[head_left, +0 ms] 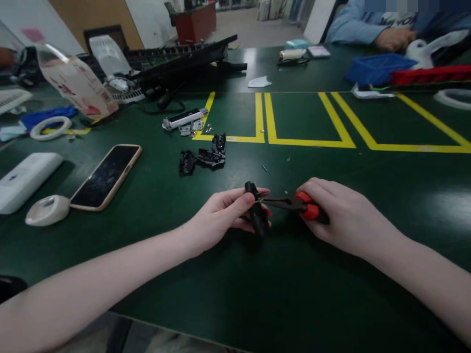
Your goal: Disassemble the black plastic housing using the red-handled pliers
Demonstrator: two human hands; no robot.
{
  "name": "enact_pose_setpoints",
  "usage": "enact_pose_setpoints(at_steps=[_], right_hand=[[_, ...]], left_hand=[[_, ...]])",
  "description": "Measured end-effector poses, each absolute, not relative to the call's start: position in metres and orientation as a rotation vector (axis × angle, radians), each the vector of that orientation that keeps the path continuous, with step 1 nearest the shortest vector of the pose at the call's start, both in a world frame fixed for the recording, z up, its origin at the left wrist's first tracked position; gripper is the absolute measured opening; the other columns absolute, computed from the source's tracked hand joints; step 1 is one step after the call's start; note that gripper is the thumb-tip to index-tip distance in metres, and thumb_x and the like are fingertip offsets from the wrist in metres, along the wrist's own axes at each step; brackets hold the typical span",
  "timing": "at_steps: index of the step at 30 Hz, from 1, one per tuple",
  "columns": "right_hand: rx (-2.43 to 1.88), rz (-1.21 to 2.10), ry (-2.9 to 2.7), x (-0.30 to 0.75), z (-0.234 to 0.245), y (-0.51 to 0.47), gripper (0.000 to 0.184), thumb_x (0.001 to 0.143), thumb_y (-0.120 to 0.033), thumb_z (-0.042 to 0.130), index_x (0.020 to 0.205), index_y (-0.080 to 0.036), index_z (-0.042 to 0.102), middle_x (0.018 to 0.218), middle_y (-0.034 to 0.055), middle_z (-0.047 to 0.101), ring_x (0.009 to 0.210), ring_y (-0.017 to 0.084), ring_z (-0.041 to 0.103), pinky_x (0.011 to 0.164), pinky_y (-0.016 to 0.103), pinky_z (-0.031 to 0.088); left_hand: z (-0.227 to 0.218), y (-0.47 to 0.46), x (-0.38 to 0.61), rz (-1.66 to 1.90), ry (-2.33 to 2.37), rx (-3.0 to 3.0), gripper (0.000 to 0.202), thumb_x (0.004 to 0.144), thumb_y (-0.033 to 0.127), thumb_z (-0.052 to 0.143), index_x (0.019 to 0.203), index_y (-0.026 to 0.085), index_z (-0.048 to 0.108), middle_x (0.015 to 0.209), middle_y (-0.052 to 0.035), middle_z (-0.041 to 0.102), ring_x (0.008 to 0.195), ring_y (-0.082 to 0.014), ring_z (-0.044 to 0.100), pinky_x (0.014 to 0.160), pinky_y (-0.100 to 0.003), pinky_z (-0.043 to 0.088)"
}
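Note:
My left hand (224, 215) is closed around a small black plastic part (256, 212), held just above the green table (257, 289). My right hand (340, 215) grips the red handles of a pair of pliers (300, 204). The pliers' dark jaws point left and meet the black part near my left thumb. Both hands sit close together near the table's middle.
Loose black parts (204, 158) lie beyond my hands, with a white and black device (184, 118) and small metal bits behind them. A phone (106, 176), a white box (25, 180) and a white puck (47, 210) lie at left. Another person's arm (371, 32) rests at far right.

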State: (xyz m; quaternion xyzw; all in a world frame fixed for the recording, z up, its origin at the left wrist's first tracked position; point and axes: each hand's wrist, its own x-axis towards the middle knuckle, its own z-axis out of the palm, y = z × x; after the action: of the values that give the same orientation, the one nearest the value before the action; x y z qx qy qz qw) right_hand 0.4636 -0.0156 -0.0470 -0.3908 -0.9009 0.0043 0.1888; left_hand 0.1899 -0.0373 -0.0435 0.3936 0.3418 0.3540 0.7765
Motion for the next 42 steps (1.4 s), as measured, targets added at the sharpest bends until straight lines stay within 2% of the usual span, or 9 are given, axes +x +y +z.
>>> enact_pose_setpoints(at_steps=[4, 8, 10, 13, 16, 23, 34, 42], right_hand=[[-1.18, 0.058, -2.467, 0.462, -0.054, -0.017, 0.025, 0.074, -0.023, 0.056, 0.099, -0.023, 0.06, 0.092, 0.0067, 0.068, 0.078, 0.023, 0.064, 0.064, 0.036, 0.051], [-1.205, 0.085, -2.438, 0.461, -0.057, -0.018, 0.021, 0.078, -0.024, 0.059, 0.099, -0.024, 0.06, 0.092, 0.0068, 0.069, 0.079, 0.023, 0.065, 0.068, 0.036, 0.052], [-1.217, 0.104, -2.427, 0.46, -0.057, -0.019, 0.018, 0.081, -0.026, 0.059, 0.099, -0.024, 0.06, 0.092, 0.0071, 0.069, 0.079, 0.023, 0.065, 0.069, 0.037, 0.052], [-1.261, 0.129, -2.404, 0.461, -0.056, -0.019, 0.013, 0.082, -0.028, 0.059, 0.095, -0.025, 0.058, 0.09, 0.0073, 0.068, 0.079, 0.024, 0.065, 0.068, 0.038, 0.052], [-1.315, 0.159, -2.375, 0.462, -0.055, -0.018, 0.009, 0.082, -0.03, 0.059, 0.09, -0.025, 0.056, 0.086, 0.0069, 0.067, 0.078, 0.024, 0.064, 0.066, 0.038, 0.051], [-1.409, 0.229, -2.326, 0.464, -0.053, -0.016, 0.009, 0.081, -0.032, 0.059, 0.086, -0.026, 0.054, 0.084, 0.0052, 0.066, 0.076, 0.022, 0.064, 0.064, 0.036, 0.051], [-1.495, 0.321, -2.293, 0.462, -0.046, -0.017, 0.008, 0.082, -0.034, 0.058, 0.082, -0.027, 0.055, 0.083, 0.0037, 0.066, 0.073, 0.021, 0.065, 0.062, 0.035, 0.054], [-1.492, 0.21, -2.295, 0.466, -0.054, -0.013, 0.003, 0.081, -0.028, 0.058, 0.083, -0.027, 0.056, 0.081, 0.0034, 0.066, 0.074, 0.023, 0.063, 0.065, 0.036, 0.052]], left_hand=[[-0.047, -0.038, 0.198, 0.788, 0.737, 0.792, 0.059, 0.085, 0.051, 0.085, 0.13, 0.014, 0.071, 0.097, -0.0086, 0.076, 0.086, -0.0199, 0.074, 0.078, -0.032, 0.063], [-0.045, -0.042, 0.213, 0.891, 0.765, 0.728, 0.059, 0.091, 0.057, 0.076, 0.128, 0.011, 0.07, 0.089, -0.0067, 0.073, 0.079, -0.0173, 0.07, 0.072, -0.027, 0.058], [-0.043, -0.043, 0.223, 0.951, 0.783, 0.669, 0.054, 0.094, 0.055, 0.072, 0.123, 0.009, 0.071, 0.083, -0.0055, 0.071, 0.072, -0.0153, 0.067, 0.067, -0.025, 0.055], [-0.043, -0.043, 0.24, 1.051, 0.835, 0.581, 0.044, 0.107, 0.045, 0.053, 0.117, 0.006, 0.071, 0.075, -0.0043, 0.067, 0.063, -0.0123, 0.061, 0.061, -0.023, 0.051], [-0.046, -0.042, 0.255, 1.12, 0.893, 0.57, 0.049, 0.112, 0.038, 0.036, 0.112, 0.006, 0.072, 0.071, -0.0037, 0.063, 0.059, -0.011, 0.056, 0.058, -0.021, 0.046], [-0.051, -0.04, 0.272, 1.199, 0.875, 0.575, 0.049, 0.113, 0.038, 0.033, 0.107, 0.007, 0.071, 0.069, -0.0029, 0.061, 0.057, -0.0107, 0.054, 0.055, -0.02, 0.042], [-0.038, -0.036, 0.268, 1.107, 0.871, 0.68, 0.049, 0.112, 0.035, 0.023, 0.101, 0.009, 0.063, 0.058, 0.0007, 0.052, 0.046, -0.0094, 0.041, 0.046, -0.019, 0.032], [-0.037, -0.038, 0.268, 1.108, 0.868, 0.716, 0.047, 0.11, 0.035, 0.026, 0.099, 0.009, 0.062, 0.056, 0.0015, 0.05, 0.044, -0.0082, 0.038, 0.044, -0.018, 0.028]])
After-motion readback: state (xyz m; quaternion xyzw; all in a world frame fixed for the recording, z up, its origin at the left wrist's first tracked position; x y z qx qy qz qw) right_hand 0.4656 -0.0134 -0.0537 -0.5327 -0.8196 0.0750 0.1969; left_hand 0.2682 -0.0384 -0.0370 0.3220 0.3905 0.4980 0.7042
